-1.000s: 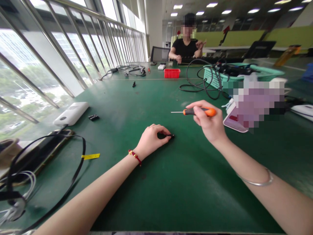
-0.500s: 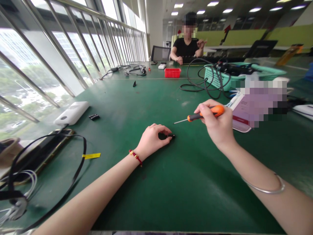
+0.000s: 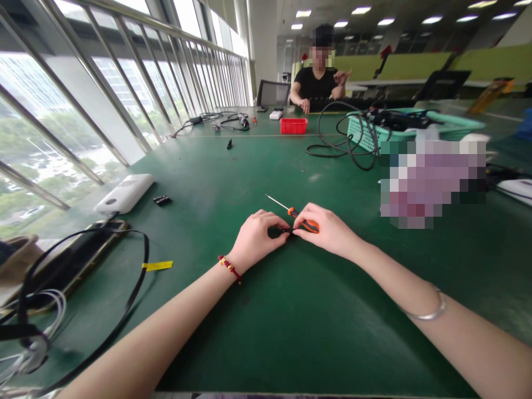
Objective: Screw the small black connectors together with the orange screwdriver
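My left hand (image 3: 256, 237) rests on the green table (image 3: 291, 310) with its fingers pinched on a small black part (image 3: 277, 231). My right hand (image 3: 328, 228) lies right beside it, closed round an orange-handled screwdriver (image 3: 305, 223). The screwdriver's thin metal shaft (image 3: 276, 203) points away to the upper left. The fingertips of both hands meet over the small black part, which is mostly hidden.
A white box (image 3: 123, 193) and a small black piece (image 3: 161, 199) lie to the left, with black cables (image 3: 75, 277) and a yellow tag (image 3: 157, 265) nearer. A red tray (image 3: 293, 126), a green basket (image 3: 399, 130) with cables and a seated person (image 3: 318, 77) are at the far end.
My right hand has come down and leftward with the screwdriver, from raised at the right to touching my left hand at the black part. The left hand has stayed put.
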Action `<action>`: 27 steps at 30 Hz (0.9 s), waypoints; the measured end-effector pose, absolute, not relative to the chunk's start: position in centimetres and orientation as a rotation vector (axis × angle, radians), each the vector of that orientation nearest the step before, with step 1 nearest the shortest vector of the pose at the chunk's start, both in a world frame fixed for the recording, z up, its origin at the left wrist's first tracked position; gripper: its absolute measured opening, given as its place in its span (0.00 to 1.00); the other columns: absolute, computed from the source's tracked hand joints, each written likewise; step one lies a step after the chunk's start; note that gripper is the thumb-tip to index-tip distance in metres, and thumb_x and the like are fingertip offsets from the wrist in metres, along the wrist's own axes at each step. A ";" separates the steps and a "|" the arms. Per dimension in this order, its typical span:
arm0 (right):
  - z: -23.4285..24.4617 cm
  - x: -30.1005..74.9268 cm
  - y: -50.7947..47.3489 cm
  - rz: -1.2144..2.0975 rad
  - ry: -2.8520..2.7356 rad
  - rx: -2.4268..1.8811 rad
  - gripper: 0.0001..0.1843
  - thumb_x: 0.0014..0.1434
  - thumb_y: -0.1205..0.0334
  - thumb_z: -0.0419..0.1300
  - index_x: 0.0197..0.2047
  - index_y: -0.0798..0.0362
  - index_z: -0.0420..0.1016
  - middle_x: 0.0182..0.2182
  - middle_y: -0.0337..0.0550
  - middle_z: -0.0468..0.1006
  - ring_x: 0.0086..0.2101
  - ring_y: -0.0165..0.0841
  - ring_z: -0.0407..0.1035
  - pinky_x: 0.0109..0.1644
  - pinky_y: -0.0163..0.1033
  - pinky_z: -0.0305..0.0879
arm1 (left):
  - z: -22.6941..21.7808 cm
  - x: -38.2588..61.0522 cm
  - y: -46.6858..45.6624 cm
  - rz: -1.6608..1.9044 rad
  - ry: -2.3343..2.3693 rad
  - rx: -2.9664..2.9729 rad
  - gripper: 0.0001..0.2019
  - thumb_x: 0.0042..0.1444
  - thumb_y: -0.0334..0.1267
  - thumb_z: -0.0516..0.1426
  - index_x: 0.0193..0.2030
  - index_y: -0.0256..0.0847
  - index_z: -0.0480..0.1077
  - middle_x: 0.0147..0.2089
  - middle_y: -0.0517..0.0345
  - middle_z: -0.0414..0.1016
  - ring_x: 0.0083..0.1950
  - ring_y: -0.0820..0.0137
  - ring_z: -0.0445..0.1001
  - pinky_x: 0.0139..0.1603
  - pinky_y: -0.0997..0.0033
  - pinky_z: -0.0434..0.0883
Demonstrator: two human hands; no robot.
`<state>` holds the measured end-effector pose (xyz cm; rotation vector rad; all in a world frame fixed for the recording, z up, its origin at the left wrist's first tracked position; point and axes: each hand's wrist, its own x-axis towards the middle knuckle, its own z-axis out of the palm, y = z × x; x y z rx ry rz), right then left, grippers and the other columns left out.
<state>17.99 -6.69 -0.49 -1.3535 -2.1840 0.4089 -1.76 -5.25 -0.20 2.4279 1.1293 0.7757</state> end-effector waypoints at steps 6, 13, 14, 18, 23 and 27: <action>-0.6 17.4 -6.9 0.358 -2.187 -1.349 0.04 0.55 0.61 0.61 0.34 0.51 0.76 0.36 0.41 0.70 0.35 0.32 0.68 0.43 0.38 0.62 | -0.3 -1.7 -5.3 0.804 1.104 2.425 0.02 0.50 0.34 0.59 0.32 0.42 0.72 0.35 0.60 0.78 0.42 0.66 0.72 0.45 0.65 0.70; -0.6 17.5 -7.0 0.177 -2.236 -1.323 0.04 0.55 0.62 0.61 0.33 0.49 0.78 0.36 0.41 0.72 0.34 0.32 0.67 0.41 0.38 0.60 | -0.3 -1.8 -5.2 0.805 1.028 2.463 0.03 0.51 0.33 0.60 0.33 0.42 0.70 0.35 0.61 0.78 0.42 0.67 0.72 0.45 0.67 0.70; -0.6 17.5 -7.0 0.162 -2.241 -1.321 0.04 0.55 0.62 0.61 0.33 0.49 0.78 0.36 0.41 0.72 0.34 0.32 0.66 0.40 0.38 0.60 | -0.3 -1.8 -5.2 0.804 1.021 2.471 0.03 0.51 0.33 0.60 0.33 0.42 0.70 0.35 0.61 0.78 0.42 0.67 0.72 0.45 0.66 0.70; -0.6 17.5 -7.1 0.105 -2.253 -1.310 0.05 0.55 0.62 0.61 0.33 0.49 0.79 0.35 0.41 0.72 0.31 0.30 0.64 0.38 0.37 0.59 | -0.2 -1.8 -5.3 0.801 1.015 2.498 0.03 0.51 0.32 0.59 0.33 0.41 0.69 0.35 0.60 0.78 0.43 0.66 0.72 0.46 0.66 0.70; -0.7 17.6 -7.1 0.037 -2.277 -1.274 0.05 0.56 0.61 0.61 0.33 0.49 0.79 0.35 0.41 0.72 0.30 0.29 0.63 0.38 0.37 0.58 | -0.2 -1.8 -5.2 0.799 1.007 2.514 0.03 0.51 0.32 0.59 0.33 0.41 0.69 0.36 0.59 0.78 0.42 0.67 0.72 0.46 0.66 0.70; -0.7 17.7 -7.0 0.055 -2.266 -1.272 0.06 0.56 0.61 0.60 0.33 0.49 0.79 0.35 0.41 0.72 0.31 0.30 0.66 0.38 0.36 0.60 | -0.4 -1.9 -5.0 0.798 1.003 2.516 0.02 0.52 0.32 0.59 0.33 0.41 0.70 0.36 0.59 0.78 0.42 0.67 0.71 0.46 0.66 0.70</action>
